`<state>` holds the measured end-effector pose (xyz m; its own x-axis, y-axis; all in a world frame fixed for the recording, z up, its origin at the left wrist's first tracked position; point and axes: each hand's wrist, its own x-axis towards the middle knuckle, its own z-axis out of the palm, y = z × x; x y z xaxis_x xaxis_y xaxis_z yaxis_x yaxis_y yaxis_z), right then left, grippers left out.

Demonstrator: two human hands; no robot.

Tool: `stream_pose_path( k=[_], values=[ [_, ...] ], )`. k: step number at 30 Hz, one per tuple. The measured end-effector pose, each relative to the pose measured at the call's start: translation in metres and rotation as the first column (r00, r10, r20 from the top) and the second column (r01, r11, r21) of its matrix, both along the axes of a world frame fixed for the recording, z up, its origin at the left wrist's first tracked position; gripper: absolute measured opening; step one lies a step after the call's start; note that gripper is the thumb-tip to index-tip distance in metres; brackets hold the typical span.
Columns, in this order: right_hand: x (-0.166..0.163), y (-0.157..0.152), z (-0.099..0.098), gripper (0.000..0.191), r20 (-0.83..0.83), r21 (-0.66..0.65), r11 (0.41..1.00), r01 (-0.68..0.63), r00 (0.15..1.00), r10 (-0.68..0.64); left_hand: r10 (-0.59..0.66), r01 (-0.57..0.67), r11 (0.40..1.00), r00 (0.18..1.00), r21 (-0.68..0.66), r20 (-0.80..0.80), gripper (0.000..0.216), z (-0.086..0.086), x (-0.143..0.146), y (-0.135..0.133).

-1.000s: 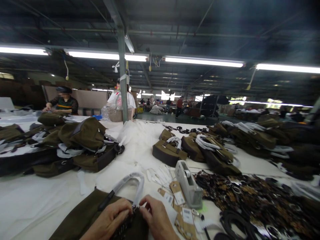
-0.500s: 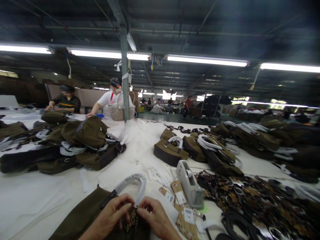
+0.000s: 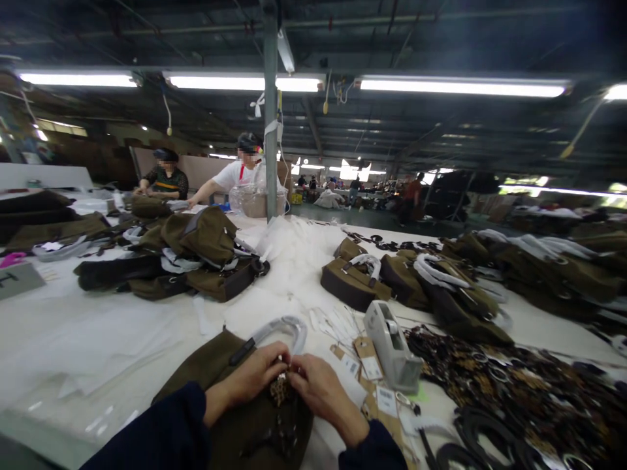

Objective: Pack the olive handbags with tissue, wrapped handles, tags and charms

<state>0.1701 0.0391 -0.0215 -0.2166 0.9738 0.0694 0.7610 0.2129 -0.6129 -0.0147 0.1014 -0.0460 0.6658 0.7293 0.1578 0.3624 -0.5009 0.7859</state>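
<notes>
An olive-brown bag with a plastic-wrapped handle lies in front of me on the white table. My left hand and my right hand meet over its top, fingers pinched on a leopard-print strap that hangs down across the bag. Both sleeves are dark blue.
A grey tape dispenser and paper hang tags lie just right of my hands, then a heap of leopard-print straps. Piles of olive bags cover the table. Two people work at the far end by a pillar.
The view has tilted down and swung left, so my forearms and sleeves show. My hands have moved up the bag, still pinching the leopard strap. The person in white has leaned over the table.
</notes>
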Motion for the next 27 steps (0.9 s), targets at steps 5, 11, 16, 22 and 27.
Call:
stream_pose_path(
  k=[5,11,16,22,27],
  values=[
    [0.003,0.011,0.001,0.011,0.064,-0.054,0.998,0.036,0.997,-0.033,0.026,-0.024,0.999,0.999,-0.046,0.048,0.011,0.004,0.010,0.002],
    [0.004,0.011,0.003,0.011,0.087,-0.079,0.997,0.021,0.996,-0.014,0.011,-0.005,0.998,0.995,-0.069,0.097,0.018,0.000,0.011,0.004],
    [0.009,0.011,0.005,0.013,0.078,-0.096,0.995,-0.020,0.997,0.028,0.011,0.001,0.995,0.992,-0.095,0.124,0.020,-0.001,0.008,0.005],
    [0.004,0.009,-0.001,0.012,0.170,-0.061,0.995,0.079,0.983,-0.068,0.013,0.006,0.992,0.989,-0.129,0.145,0.021,-0.006,0.008,0.008],
    [-0.001,0.006,0.002,0.016,0.215,-0.056,0.991,0.118,0.971,-0.103,-0.004,0.023,0.992,0.988,-0.121,0.155,0.023,-0.003,0.008,0.007]
  ],
)
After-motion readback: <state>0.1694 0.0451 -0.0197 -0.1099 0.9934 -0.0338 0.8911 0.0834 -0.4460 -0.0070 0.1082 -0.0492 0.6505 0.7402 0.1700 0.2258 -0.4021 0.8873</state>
